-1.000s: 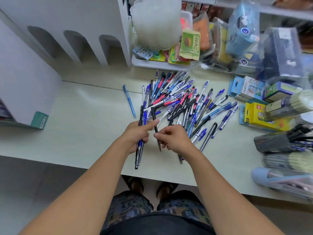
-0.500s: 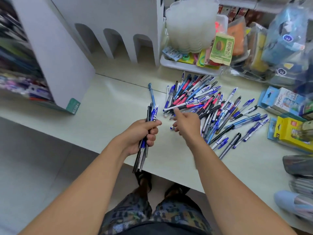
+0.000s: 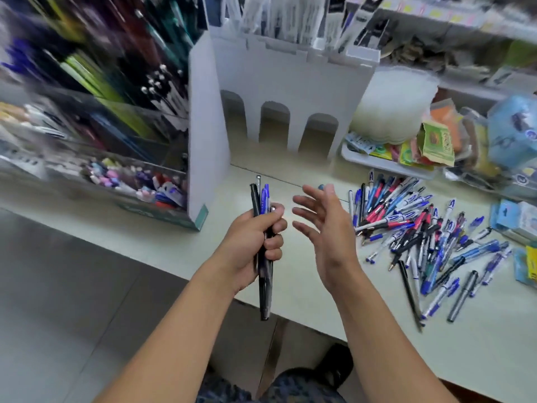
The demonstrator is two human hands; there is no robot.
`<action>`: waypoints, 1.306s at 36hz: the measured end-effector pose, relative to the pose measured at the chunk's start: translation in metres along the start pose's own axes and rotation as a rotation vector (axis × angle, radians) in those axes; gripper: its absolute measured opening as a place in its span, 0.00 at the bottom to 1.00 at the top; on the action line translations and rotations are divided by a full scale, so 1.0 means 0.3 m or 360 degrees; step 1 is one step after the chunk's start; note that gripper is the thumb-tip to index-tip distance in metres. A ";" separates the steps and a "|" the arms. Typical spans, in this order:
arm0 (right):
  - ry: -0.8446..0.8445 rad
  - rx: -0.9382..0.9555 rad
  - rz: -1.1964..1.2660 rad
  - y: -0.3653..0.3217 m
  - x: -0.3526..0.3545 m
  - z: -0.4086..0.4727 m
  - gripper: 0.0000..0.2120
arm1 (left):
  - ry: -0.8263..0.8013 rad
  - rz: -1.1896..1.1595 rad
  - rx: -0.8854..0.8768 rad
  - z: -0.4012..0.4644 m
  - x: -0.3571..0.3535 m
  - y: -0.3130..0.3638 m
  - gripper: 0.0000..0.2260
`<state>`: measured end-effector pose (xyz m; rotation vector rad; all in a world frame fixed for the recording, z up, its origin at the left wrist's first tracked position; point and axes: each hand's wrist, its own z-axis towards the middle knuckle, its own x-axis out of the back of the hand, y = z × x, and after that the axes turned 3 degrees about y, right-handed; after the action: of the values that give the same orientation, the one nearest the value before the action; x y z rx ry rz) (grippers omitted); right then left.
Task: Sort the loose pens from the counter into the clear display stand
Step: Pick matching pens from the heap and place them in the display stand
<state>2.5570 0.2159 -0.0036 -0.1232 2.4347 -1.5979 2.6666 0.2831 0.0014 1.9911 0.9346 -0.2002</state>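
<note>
1. Head view: the left hand [image 3: 252,245] grips a bundle of pens [image 3: 263,228] — the fingers are curled around the middle of it, the thumb across the front. The pens stand almost upright, their caps above the fingers and their tips below the palm.
2. The right hand [image 3: 325,228] is just right of the bundle, fingers spread and straight, holding nothing.
3. The loose pens [image 3: 421,228] lie on the counter [image 3: 305,298], right of the bundle.
4. The clear display stand [image 3: 96,141] — blurred — is left of the bundle, further back.
</note>
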 end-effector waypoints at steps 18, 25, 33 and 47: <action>-0.0045 0.0633 -0.0031 0.088 -0.751 -0.269 0.28 | -0.0255 -0.0571 -0.0071 -0.158 0.569 0.443 0.08; -0.0404 0.0076 -0.0441 -0.064 -0.797 -0.152 0.12 | -0.0560 -0.0083 0.0213 -0.188 0.680 0.529 0.09; -0.0825 -0.0088 -0.0193 -0.092 -0.847 -0.050 0.08 | -0.0516 0.0083 0.0149 -0.170 0.706 0.605 0.10; -0.0419 0.0111 0.0152 -0.189 -0.931 0.041 0.11 | -0.0653 0.0215 0.0084 -0.076 0.764 0.729 0.11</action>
<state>2.8280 0.2360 0.0832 -0.1892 2.1518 -1.5178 2.9714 0.3562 0.0520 1.9510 0.5355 -0.5381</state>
